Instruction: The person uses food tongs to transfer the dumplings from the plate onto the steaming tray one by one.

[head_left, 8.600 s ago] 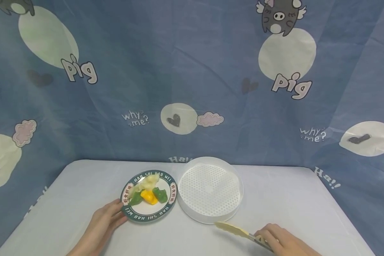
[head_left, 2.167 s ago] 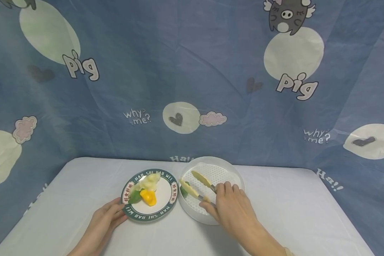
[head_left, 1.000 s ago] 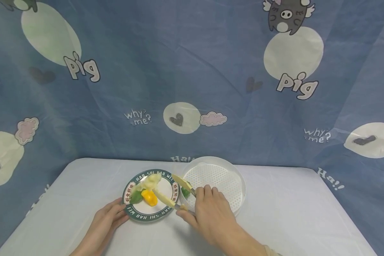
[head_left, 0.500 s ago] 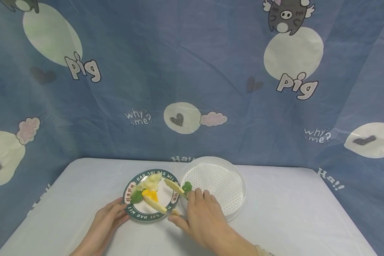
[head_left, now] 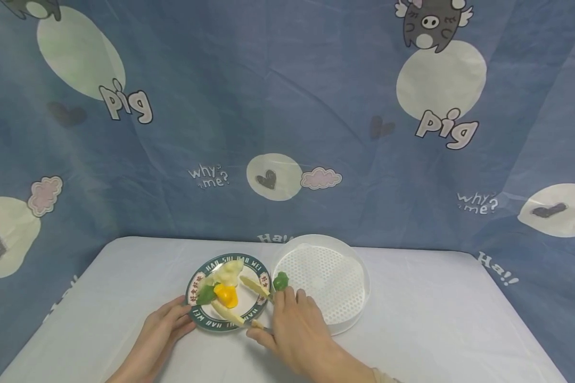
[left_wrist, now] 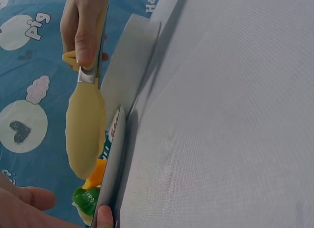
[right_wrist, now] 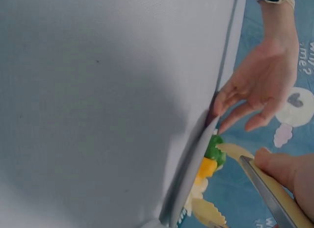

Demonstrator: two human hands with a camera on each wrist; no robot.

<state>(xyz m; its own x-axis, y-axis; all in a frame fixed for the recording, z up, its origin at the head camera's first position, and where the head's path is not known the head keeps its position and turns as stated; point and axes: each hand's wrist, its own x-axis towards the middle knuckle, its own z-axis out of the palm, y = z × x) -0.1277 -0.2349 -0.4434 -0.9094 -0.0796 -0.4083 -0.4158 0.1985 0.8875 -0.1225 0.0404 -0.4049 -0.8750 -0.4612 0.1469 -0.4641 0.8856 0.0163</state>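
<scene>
My left hand [head_left: 160,327] holds the near left edge of a round plate [head_left: 211,322] with a dark green lettered rim. Lying on the plate are a bright yellow pepper-like piece [head_left: 226,296], a green pepper-like piece [head_left: 205,294] and a crinkled pale yellow-green piece [head_left: 227,272]. In my right hand [head_left: 299,332] are tongs [left_wrist: 86,127] with metal arms and pale yellow scalloped tips. The tongs are spread over the plate, one tip on either side of the yellow piece, one of them close to it. A second green piece [head_left: 280,281] sits in the round white steamer tray.
The round white steamer tray [head_left: 328,271], with a perforated floor and raised wall, stands just right of the plate. Both are on a table with a white cloth [head_left: 436,308]. Behind hangs a blue printed curtain [head_left: 287,106].
One green piece has gone from the plate into the steamer tray. The tongs have since moved left from the tray to the plate, around the yellow piece. My left hand stays at the plate.
</scene>
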